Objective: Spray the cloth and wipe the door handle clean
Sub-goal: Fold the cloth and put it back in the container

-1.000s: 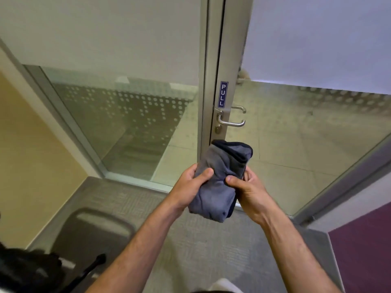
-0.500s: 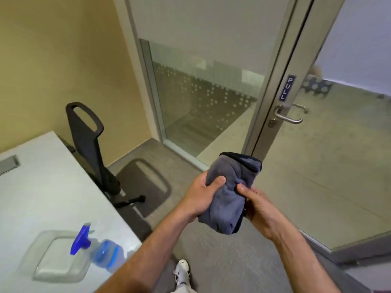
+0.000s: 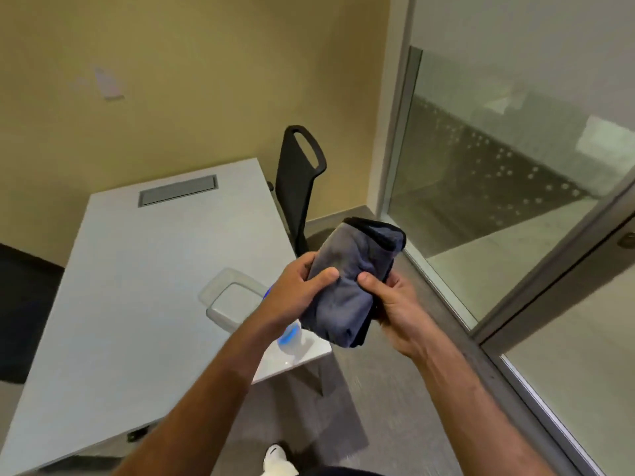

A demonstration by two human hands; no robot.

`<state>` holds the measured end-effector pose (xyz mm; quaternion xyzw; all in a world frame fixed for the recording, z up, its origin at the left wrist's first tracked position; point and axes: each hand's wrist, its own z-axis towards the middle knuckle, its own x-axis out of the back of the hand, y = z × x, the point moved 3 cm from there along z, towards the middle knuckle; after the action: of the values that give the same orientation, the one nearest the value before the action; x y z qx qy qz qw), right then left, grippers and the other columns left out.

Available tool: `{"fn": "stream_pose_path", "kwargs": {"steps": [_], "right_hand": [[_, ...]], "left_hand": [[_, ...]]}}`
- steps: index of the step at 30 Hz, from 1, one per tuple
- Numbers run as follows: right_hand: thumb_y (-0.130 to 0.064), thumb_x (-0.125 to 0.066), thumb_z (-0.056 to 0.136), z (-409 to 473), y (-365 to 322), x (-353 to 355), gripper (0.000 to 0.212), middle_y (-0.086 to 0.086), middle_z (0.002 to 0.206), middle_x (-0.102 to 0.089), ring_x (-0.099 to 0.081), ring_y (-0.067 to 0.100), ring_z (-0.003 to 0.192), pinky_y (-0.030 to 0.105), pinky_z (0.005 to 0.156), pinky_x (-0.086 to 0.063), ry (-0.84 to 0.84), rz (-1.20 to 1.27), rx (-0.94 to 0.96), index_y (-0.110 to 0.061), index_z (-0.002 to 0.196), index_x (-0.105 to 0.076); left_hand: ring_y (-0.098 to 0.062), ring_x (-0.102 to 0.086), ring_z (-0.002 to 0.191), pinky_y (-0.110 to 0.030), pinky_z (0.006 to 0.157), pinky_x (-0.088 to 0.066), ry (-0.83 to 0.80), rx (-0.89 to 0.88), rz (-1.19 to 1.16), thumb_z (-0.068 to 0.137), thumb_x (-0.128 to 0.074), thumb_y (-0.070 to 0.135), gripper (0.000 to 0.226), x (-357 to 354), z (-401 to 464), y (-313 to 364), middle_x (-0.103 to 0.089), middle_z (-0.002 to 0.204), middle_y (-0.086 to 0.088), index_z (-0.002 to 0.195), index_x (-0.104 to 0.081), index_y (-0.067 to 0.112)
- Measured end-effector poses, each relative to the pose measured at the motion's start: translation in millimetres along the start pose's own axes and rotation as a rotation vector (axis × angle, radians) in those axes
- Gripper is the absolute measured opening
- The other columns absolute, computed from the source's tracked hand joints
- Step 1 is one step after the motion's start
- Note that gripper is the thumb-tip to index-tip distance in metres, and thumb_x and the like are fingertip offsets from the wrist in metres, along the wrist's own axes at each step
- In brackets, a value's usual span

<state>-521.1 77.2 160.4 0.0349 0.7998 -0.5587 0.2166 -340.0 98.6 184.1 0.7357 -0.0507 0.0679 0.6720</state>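
Note:
A folded grey cloth [image 3: 347, 280] with a dark edge is held upright between both hands, above the table's near right corner. My left hand [image 3: 292, 293] grips its left side, thumb across the front. My right hand [image 3: 395, 300] grips its right side. A spray bottle [image 3: 290, 336] with blue parts lies on the table, mostly hidden behind my left wrist. The door handle is out of view; only a small part of the door's lock hardware [image 3: 627, 239] shows at the right edge.
A white table [image 3: 137, 286] with a grey cable hatch fills the left. A clear plastic tray [image 3: 233, 300] sits on it beside the bottle. A black chair [image 3: 299, 180] stands behind the table. Glass wall panels and the door frame [image 3: 549, 269] run along the right.
The view has swung left, away from the door and its handle, toward the table. Both hands keep the same hold on the cloth. The bottle is now behind my left wrist.

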Motion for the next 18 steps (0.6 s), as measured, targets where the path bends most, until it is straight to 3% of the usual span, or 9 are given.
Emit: {"fn": "stream_pose_path", "kwargs": {"steps": [4, 7, 10, 14, 18], "right_hand": [[-0.015, -0.082, 0.070, 27, 19, -52, 0.045, 0.000, 0.096, -0.080, -0.077, 0.018, 0.083, 0.028, 0.062, -0.060, -0.052, 0.007, -0.012, -0.019, 0.112, -0.066], [-0.009, -0.082, 0.067, 51, 35, -89, 0.050, 0.004, 0.101, -0.080, -0.077, 0.022, 0.087, 0.031, 0.065, -0.061, -0.060, 0.012, -0.038, -0.017, 0.114, -0.066], [-0.006, -0.081, 0.066, 75, 53, -125, 0.050, 0.009, 0.101, -0.079, -0.077, 0.025, 0.088, 0.032, 0.067, -0.061, -0.066, -0.015, -0.099, -0.008, 0.114, -0.068], [-0.022, -0.082, 0.066, 111, 73, -171, 0.048, 0.011, 0.108, -0.078, -0.075, 0.027, 0.097, 0.043, 0.084, -0.062, -0.023, -0.018, -0.166, -0.011, 0.111, -0.071], [-0.030, -0.082, 0.069, 151, 88, -207, 0.039, 0.004, 0.100, -0.080, -0.077, 0.019, 0.089, 0.036, 0.072, -0.063, -0.003, -0.057, -0.156, -0.018, 0.105, -0.072]], "left_hand": [[-0.020, -0.071, 0.108, -0.036, 0.088, -0.061, -0.014, 0.106, -0.059, 0.080, -0.074, 0.052, 0.051, 60, -7, -25, -0.073, 0.118, 0.000, 0.125, -0.061, 0.030], [-0.022, -0.071, 0.107, -0.035, 0.084, -0.062, 0.003, 0.156, -0.102, 0.076, -0.077, 0.048, 0.055, 103, -7, -46, -0.072, 0.120, 0.000, 0.126, -0.061, 0.030], [-0.026, -0.068, 0.114, -0.047, 0.093, -0.060, 0.013, 0.182, -0.112, 0.071, -0.082, 0.048, 0.064, 147, -5, -69, -0.070, 0.125, -0.002, 0.128, -0.061, 0.030], [-0.022, -0.069, 0.110, -0.049, 0.091, -0.060, 0.022, 0.192, -0.087, 0.068, -0.083, 0.048, 0.062, 206, 13, -91, -0.073, 0.119, 0.003, 0.124, -0.066, 0.030], [-0.021, -0.071, 0.107, -0.048, 0.091, -0.060, 0.020, 0.204, -0.076, 0.071, -0.082, 0.044, 0.051, 256, 39, -114, -0.074, 0.115, 0.004, 0.118, -0.070, 0.031]]}}
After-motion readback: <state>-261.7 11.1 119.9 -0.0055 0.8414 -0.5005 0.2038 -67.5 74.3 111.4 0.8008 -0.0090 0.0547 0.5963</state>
